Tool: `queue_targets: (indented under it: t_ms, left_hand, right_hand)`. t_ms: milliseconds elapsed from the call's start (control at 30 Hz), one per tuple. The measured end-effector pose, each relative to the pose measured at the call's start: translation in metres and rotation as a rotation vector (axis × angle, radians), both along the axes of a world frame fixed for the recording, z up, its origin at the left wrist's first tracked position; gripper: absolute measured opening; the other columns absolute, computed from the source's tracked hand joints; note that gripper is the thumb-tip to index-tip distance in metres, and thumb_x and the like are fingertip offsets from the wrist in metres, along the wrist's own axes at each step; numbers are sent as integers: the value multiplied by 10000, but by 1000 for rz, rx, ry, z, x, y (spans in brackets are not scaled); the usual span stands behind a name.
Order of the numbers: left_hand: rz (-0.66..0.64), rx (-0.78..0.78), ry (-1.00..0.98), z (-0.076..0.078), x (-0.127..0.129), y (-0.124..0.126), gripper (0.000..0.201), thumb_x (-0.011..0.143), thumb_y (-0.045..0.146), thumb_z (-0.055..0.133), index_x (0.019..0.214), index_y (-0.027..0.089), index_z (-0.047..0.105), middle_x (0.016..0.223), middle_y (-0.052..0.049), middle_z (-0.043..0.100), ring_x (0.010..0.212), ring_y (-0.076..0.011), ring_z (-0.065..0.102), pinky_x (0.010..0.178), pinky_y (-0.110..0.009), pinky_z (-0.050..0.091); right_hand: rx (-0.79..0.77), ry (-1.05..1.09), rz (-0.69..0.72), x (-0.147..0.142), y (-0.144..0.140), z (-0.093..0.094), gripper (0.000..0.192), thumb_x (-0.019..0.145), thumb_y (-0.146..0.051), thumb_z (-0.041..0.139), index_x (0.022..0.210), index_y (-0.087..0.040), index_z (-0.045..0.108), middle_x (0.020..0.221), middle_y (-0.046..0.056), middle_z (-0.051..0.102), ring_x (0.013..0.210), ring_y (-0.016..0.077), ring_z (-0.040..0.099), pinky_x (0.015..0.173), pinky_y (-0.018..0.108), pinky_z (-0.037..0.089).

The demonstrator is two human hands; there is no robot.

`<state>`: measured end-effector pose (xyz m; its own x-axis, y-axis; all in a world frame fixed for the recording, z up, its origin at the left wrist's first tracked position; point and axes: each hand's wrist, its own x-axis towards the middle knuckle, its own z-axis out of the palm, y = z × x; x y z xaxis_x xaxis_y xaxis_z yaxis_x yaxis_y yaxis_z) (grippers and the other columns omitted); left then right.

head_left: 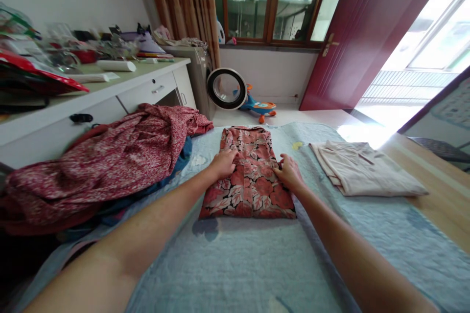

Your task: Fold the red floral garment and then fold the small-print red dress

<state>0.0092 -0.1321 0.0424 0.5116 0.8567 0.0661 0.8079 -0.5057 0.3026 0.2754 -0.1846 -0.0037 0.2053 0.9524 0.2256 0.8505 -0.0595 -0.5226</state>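
Note:
A red and black leaf-patterned shirt (253, 183) lies folded into a neat, narrow shape on the light blue bed cover (235, 269). My left hand (224, 162) rests on its left side, fingers stretched over the cloth. At the opposite edge, my right hand (289, 172) touches the fabric with thumb and fingers apart. Neither hand lifts the shirt. To the right, a folded cream garment (370, 168) lies partly on the cover. A heap of red floral clothes (110, 156) is piled on the left.
A cluttered counter (147, 78) with drawers runs along the left wall. Past the bed's far edge are a washing machine with its round door (226, 89) open and a blue and orange ride-on toy (259, 106). A dark red door (352, 34) stands open at the right.

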Motion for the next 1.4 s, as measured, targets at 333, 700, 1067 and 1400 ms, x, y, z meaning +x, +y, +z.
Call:
queue_targets:
  t_ms: [333,700,1067,1400]
  left_hand:
    - [-156,127,43,-20,3,-128,608,939,577,449,1475,294,399,1604,-64,301,1492,-302,198,1196,-561,161]
    - [-225,-70,-11,-22,-4,-131,659,928,596,454,1497,273,374,1608,-84,288,1486,-292,229,1194,-533,208]
    - [105,5,-126,0,4,-30,327,912,150,443,1188,153,618,1242,-103,618,1189,-201,555,1057,-306,410]
    - [199,13,-105,-7,28,-23,179,877,217,530,976,156,667,1097,-108,630,1000,-229,608,935,-336,460]
  right_hand:
    - [31,-170,211,-32,-50,24,415,938,-402,480,1296,-209,565,1362,116,539,1246,259,492,1045,395,363]
    - [-118,-299,392,-50,-59,7,502,985,-416,400,1454,-249,456,1534,68,418,1419,246,332,1159,451,231]
    - [-35,-238,462,-97,-72,30,510,944,-418,488,1411,-213,496,1498,105,448,1374,279,373,1148,470,242]
    - [-21,-214,488,-99,-78,16,495,925,-396,514,1392,-232,526,1485,101,467,1372,280,373,1150,470,234]
